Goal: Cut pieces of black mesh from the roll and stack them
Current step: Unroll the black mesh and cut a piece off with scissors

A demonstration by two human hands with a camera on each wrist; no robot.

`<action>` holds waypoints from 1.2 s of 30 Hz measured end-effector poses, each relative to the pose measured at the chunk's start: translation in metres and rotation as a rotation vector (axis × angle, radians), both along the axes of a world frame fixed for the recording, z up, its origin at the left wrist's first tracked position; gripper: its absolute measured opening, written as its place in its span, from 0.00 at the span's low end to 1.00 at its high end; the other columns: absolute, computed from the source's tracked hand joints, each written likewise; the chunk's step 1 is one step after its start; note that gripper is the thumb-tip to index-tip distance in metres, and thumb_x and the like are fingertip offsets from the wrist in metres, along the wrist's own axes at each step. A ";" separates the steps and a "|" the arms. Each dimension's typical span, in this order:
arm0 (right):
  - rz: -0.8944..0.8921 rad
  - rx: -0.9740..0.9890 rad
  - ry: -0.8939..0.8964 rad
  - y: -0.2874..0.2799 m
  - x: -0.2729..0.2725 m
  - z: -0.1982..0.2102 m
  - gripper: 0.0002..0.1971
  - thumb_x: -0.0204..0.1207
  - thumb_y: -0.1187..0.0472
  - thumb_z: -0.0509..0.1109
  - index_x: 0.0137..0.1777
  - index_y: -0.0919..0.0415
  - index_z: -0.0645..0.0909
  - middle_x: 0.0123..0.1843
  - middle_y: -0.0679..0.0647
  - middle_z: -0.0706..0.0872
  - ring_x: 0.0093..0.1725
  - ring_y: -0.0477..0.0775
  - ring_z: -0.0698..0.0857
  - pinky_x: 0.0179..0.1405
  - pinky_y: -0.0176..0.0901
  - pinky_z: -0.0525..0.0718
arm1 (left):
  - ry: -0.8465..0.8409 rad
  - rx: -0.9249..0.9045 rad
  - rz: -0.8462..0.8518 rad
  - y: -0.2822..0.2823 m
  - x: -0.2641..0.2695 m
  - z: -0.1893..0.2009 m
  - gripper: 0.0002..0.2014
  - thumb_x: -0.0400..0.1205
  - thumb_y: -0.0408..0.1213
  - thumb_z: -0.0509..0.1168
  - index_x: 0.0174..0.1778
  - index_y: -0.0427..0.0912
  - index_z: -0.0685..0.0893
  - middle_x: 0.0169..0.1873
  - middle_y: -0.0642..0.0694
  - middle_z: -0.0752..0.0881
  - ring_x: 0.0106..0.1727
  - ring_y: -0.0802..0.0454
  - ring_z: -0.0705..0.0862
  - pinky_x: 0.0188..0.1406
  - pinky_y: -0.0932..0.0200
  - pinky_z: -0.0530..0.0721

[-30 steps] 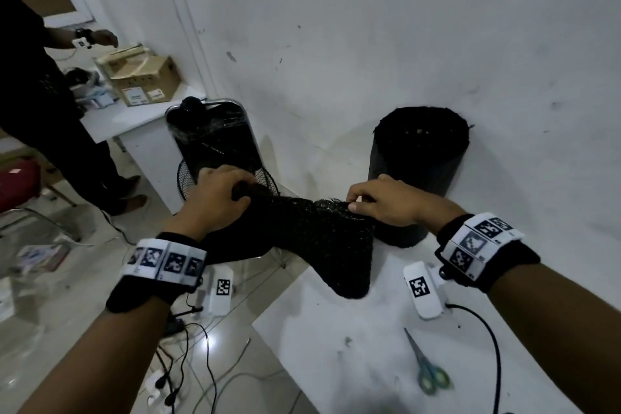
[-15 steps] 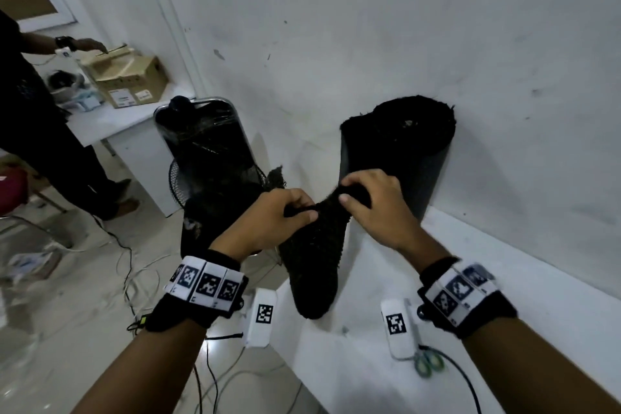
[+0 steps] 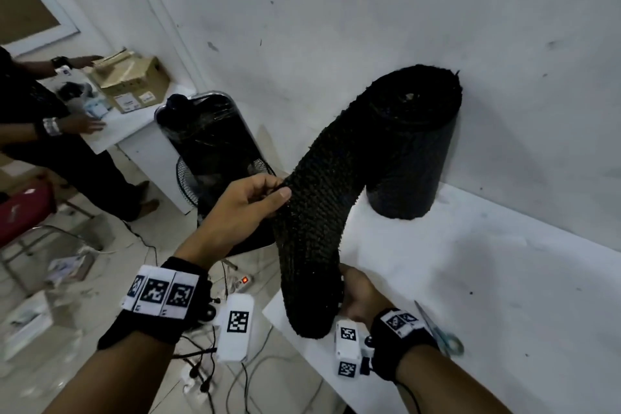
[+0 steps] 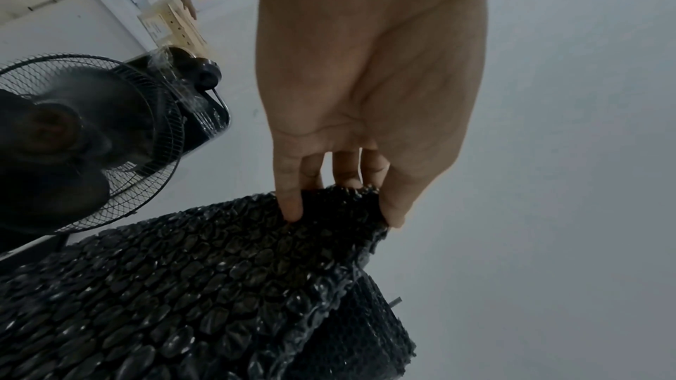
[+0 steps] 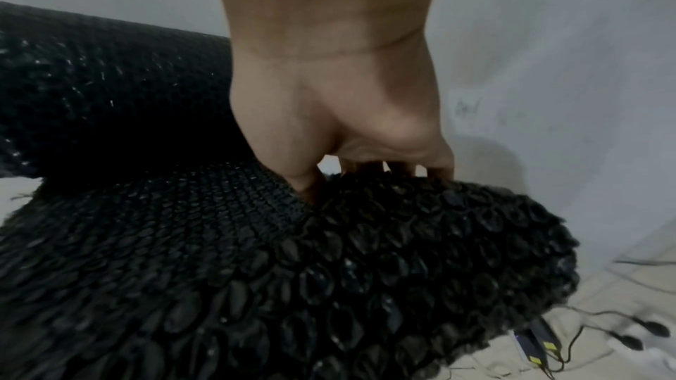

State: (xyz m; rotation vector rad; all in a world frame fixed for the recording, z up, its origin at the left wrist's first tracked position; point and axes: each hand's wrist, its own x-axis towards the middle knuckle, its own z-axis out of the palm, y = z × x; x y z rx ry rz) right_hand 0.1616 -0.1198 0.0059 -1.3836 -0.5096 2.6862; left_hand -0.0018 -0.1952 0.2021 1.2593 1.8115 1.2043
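Roll (image 3: 413, 144) on table (image 3: 487, 279); scissors (image 3: 440, 333) nearer

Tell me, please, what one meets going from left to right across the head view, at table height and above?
Person in black → cardboard box → fan → left hand → mesh roll.
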 end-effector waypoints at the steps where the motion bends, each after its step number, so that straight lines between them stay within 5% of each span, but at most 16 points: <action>1: -0.036 0.031 -0.031 0.001 -0.002 -0.001 0.12 0.82 0.54 0.67 0.38 0.57 0.79 0.31 0.55 0.79 0.33 0.56 0.77 0.32 0.42 0.75 | 0.007 -0.004 0.037 -0.001 -0.003 -0.001 0.09 0.85 0.35 0.67 0.50 0.32 0.85 0.49 0.26 0.86 0.49 0.47 0.85 0.60 0.44 0.86; 5: -0.114 0.189 -0.110 0.003 0.013 -0.011 0.08 0.81 0.57 0.71 0.56 0.60 0.83 0.48 0.56 0.87 0.50 0.58 0.83 0.43 0.46 0.81 | 0.036 -0.068 0.189 -0.015 -0.027 -0.014 0.06 0.85 0.36 0.67 0.44 0.39 0.85 0.40 0.36 0.85 0.44 0.49 0.83 0.51 0.47 0.84; 8: -0.167 0.304 -0.150 0.001 0.029 -0.026 0.15 0.80 0.60 0.74 0.62 0.53 0.73 0.55 0.56 0.86 0.53 0.57 0.85 0.44 0.48 0.82 | -0.035 -0.125 0.296 -0.036 -0.037 -0.035 0.07 0.86 0.34 0.67 0.42 0.39 0.84 0.36 0.44 0.86 0.42 0.49 0.85 0.45 0.57 0.86; 11: -0.159 0.383 -0.160 -0.004 0.038 -0.035 0.16 0.79 0.61 0.75 0.61 0.53 0.72 0.55 0.55 0.86 0.50 0.54 0.85 0.46 0.49 0.83 | -0.121 -0.159 0.407 -0.058 -0.033 -0.054 0.10 0.87 0.32 0.65 0.39 0.39 0.82 0.32 0.50 0.85 0.41 0.52 0.84 0.45 0.60 0.87; 16: -0.100 0.372 -0.152 -0.015 0.050 -0.044 0.01 0.83 0.63 0.70 0.50 0.57 0.81 0.49 0.57 0.88 0.46 0.57 0.84 0.45 0.46 0.79 | -0.181 -0.184 0.575 -0.093 -0.029 -0.070 0.12 0.87 0.33 0.64 0.36 0.42 0.80 0.35 0.48 0.84 0.43 0.53 0.84 0.50 0.57 0.83; 21: -0.008 0.413 -0.177 -0.035 0.063 -0.049 0.01 0.82 0.62 0.71 0.51 0.56 0.83 0.46 0.54 0.88 0.44 0.55 0.82 0.45 0.46 0.76 | -0.256 -0.253 0.689 -0.133 -0.027 -0.082 0.11 0.87 0.36 0.65 0.38 0.42 0.81 0.36 0.46 0.86 0.46 0.46 0.85 0.51 0.48 0.83; 25: 0.041 0.448 -0.128 -0.045 0.074 -0.048 0.09 0.77 0.64 0.76 0.56 0.56 0.86 0.49 0.53 0.90 0.49 0.54 0.84 0.49 0.48 0.76 | -0.314 -0.276 0.759 -0.159 -0.015 -0.087 0.12 0.87 0.34 0.64 0.36 0.41 0.78 0.38 0.43 0.83 0.45 0.45 0.82 0.41 0.53 0.81; 28: 0.036 0.535 -0.077 -0.038 0.081 -0.036 0.16 0.73 0.69 0.77 0.59 0.55 0.86 0.52 0.51 0.91 0.52 0.51 0.86 0.50 0.47 0.76 | -0.318 -0.266 0.735 -0.156 -0.008 -0.078 0.13 0.88 0.36 0.63 0.37 0.43 0.76 0.39 0.42 0.81 0.41 0.45 0.81 0.39 0.53 0.81; 36: -0.238 0.787 -0.133 0.020 0.118 0.004 0.12 0.75 0.73 0.75 0.54 0.60 0.86 0.43 0.56 0.88 0.33 0.46 0.79 0.27 0.35 0.72 | -0.136 -0.114 0.351 -0.088 -0.003 -0.042 0.10 0.88 0.31 0.62 0.50 0.50 0.68 0.31 0.47 0.81 0.35 0.49 0.79 0.37 0.51 0.79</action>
